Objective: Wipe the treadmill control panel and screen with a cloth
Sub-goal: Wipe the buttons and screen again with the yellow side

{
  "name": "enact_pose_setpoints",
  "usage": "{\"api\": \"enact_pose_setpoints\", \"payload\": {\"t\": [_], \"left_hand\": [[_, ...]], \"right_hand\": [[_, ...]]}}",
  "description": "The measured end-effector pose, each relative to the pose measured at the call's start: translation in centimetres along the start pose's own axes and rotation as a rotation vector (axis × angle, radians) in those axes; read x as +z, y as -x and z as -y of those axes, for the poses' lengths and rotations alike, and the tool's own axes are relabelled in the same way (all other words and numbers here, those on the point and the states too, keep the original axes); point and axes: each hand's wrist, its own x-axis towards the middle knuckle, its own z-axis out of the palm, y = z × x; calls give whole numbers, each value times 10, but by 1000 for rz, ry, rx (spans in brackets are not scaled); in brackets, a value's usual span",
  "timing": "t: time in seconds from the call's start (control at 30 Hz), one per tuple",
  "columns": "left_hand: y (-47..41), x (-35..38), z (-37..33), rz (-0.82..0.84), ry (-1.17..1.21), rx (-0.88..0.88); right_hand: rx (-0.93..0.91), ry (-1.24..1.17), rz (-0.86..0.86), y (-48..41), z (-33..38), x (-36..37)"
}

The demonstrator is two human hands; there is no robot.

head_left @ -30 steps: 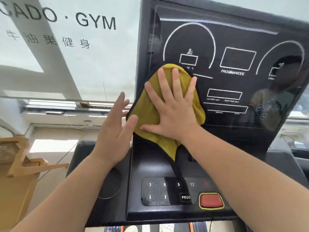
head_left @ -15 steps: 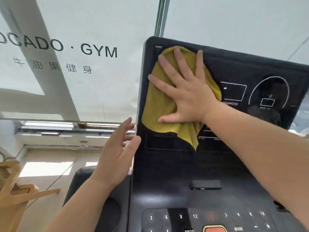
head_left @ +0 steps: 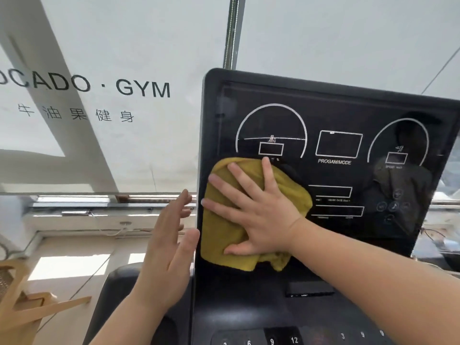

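The black treadmill screen (head_left: 338, 115) stands tilted in front of me, with white dial outlines and the words PROGAM/MODE. My right hand (head_left: 258, 210) lies flat, fingers spread, pressing a yellow cloth (head_left: 224, 242) against the screen's lower left part. My left hand (head_left: 169, 245) is open, fingers straight, resting along the screen's left edge with the thumb touching the bezel. Below the screen, the control panel (head_left: 249, 314) shows numbered keys at the bottom of the view.
A frosted window (head_left: 124, 58) with GYM lettering fills the wall behind the treadmill. A light wooden chair (head_left: 22, 310) stands at the lower left. A dark padded handrail (head_left: 112, 295) runs under my left forearm.
My right hand has slid the cloth down from the screen's top left corner to its lower left part. My left hand stays at the left edge.
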Motion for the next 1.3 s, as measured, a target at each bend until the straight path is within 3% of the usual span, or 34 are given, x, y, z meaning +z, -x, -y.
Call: {"api": "enact_pose_setpoints", "payload": {"t": [0.13,0.33,0.5,0.8,0.97,1.17,1.3], "left_hand": [[-3,6,-5,33,-26,49],[-9,2,-7,49,-64,75],[-13,-1,-4,10,10,2],[-6,10,1,-15,26,29],[-5,14,-5,-10,-26,51],[1,17,-6,18,-121,10],[0,16,-2,7,-9,-73]], "right_hand": [[-75,-3,-12,-2,-21,-4],[222,34,-82,-48,-116,-50],[401,-29,-119,-58,-103,-53],[183,-62,-67,19,9,12],[74,-52,-74,40,-13,16],[381,-12,-103,-14,-101,-32],[470,-13,-96,-37,-97,-44]]}}
